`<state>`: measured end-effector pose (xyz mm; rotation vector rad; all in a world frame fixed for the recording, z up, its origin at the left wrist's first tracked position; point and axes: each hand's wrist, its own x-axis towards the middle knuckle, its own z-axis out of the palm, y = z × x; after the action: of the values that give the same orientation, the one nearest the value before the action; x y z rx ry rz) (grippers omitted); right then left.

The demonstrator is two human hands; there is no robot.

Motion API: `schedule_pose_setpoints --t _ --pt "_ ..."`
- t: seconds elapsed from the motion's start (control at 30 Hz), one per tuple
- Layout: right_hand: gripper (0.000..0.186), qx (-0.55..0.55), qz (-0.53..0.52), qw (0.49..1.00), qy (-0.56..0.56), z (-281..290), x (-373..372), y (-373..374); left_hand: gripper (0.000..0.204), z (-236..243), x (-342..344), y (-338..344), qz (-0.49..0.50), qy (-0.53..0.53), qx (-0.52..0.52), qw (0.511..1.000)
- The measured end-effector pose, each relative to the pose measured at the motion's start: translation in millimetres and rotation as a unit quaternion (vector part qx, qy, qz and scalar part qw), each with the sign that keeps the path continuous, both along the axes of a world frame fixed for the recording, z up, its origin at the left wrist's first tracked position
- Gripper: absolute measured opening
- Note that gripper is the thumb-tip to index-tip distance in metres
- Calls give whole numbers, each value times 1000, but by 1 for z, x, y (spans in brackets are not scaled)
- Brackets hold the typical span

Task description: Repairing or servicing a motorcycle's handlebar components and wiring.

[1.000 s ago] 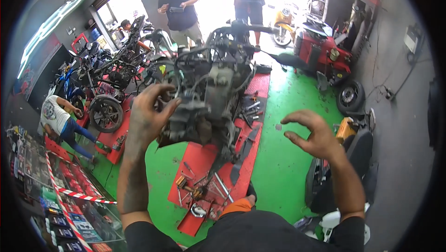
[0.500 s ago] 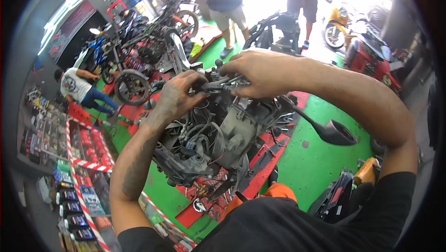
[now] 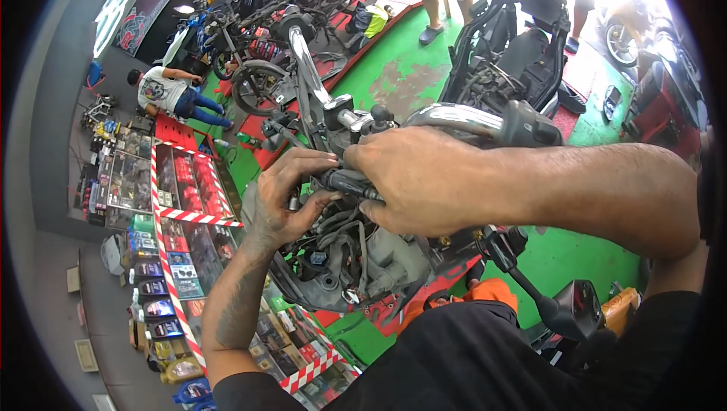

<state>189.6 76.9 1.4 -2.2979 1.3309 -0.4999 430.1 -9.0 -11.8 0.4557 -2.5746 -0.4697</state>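
Note:
A partly stripped motorcycle, with black plastic housings and grey engine parts [image 3: 397, 263] showing, stands in front of me. Above it, between my hands, runs a black sleeved cable [image 3: 350, 182]. Thumb and fingers of my left hand [image 3: 291, 195] close on its left end. My right hand [image 3: 416, 176] curls over its right part, its fingertips pressed against it; the exact grip is partly hidden by the knuckles. Just beyond my fingers lies the chrome handlebar [image 3: 310, 66], with a black switch housing [image 3: 530, 125] at its right end. Loose wires and hoses [image 3: 341, 233] crowd the space below.
A black mirror [image 3: 572, 309] sticks out at the lower right, near my right arm. Beyond the handlebar stands another stripped black motorcycle [image 3: 511, 63]. Red-and-white tape [image 3: 163, 237] borders glass display cases on the left. People stand or work farther off on the green floor [image 3: 397, 82].
My view has shifted and turned, so the handlebar and the second motorcycle show more fully. Both hands stay on the cable, the right one now covering more of it.

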Motion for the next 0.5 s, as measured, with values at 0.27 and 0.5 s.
schedule_pose_setpoints --t 0.27,0.5 --pt "34 26 28 999 -23 5 -3 -2 46 -6 -5 12 51 44 54 996" --pt "31 80 33 996 -16 8 -3 -7 51 18 -2 11 40 -29 -13 999"
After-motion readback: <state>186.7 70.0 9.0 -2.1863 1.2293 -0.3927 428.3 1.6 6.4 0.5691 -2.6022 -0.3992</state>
